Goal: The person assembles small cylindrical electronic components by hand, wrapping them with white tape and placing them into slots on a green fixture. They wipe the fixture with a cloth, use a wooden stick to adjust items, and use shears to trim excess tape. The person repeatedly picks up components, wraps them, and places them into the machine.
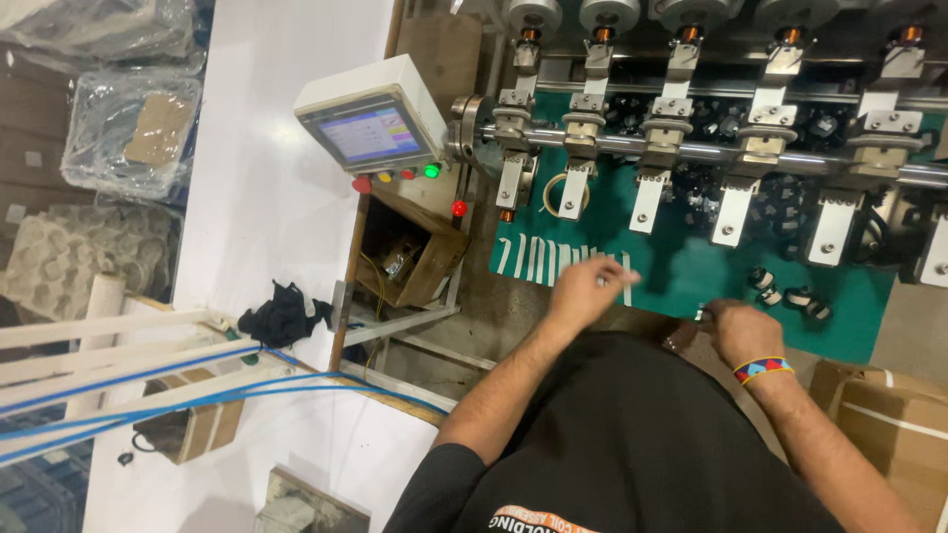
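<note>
The white tape strips [553,259] lie in a row at the near edge of the green counter [681,271]. My left hand [588,288] is right over them, fingers bent as if picking one, but it is blurry, so I cannot tell if it holds one. My right hand [741,331] is closed around a small dark part [703,314]. I think I am taping it; next I need to pull a strip free slowly.

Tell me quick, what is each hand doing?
Left hand: blurred, fingers bent over the white tape strips; a grip cannot be told.
Right hand: closed on a small dark part.
</note>
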Tool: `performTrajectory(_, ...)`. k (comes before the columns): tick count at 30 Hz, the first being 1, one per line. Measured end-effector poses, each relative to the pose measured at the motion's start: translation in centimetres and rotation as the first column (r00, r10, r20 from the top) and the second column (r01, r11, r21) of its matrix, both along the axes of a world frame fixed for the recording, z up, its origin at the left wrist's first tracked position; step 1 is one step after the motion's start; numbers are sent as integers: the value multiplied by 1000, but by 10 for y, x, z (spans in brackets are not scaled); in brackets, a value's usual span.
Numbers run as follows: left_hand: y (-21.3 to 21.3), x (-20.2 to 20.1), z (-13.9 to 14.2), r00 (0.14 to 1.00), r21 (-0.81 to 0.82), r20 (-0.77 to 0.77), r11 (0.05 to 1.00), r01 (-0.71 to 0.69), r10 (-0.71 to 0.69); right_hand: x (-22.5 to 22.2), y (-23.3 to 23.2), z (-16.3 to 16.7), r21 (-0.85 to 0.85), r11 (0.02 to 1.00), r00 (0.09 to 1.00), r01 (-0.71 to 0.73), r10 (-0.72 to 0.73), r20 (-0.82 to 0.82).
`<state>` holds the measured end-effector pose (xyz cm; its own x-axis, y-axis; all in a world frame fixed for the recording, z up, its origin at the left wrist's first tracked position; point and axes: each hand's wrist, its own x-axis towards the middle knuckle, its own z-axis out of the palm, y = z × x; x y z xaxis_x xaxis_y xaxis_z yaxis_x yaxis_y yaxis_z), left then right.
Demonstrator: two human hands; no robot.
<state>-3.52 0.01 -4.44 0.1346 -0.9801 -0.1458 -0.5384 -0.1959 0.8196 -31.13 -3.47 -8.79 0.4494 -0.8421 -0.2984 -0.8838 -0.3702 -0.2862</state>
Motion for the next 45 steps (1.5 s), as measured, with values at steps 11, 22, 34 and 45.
performTrajectory(11, -36, 125, 56, 865, -563, 158, 763, -317, 476, -9, -25, -22, -74, 983, 978, 168, -157, 140)
performTrajectory(22, -3, 161, -48, 69, 418, -859, 774, -476, 507, 166, -27, 22, 195, 937, 699, -290, 69, 711)
performTrajectory(34, 36, 170, -63, 397, 434, -751, 847, -307, 528, 336, -24, 30, 926, 361, 259, -113, -889, 378)
performTrajectory(45, 27, 163, 67, 748, -327, -480, 885, 332, -459, 211, 3, 68, 941, -161, 506, -299, -863, 13)
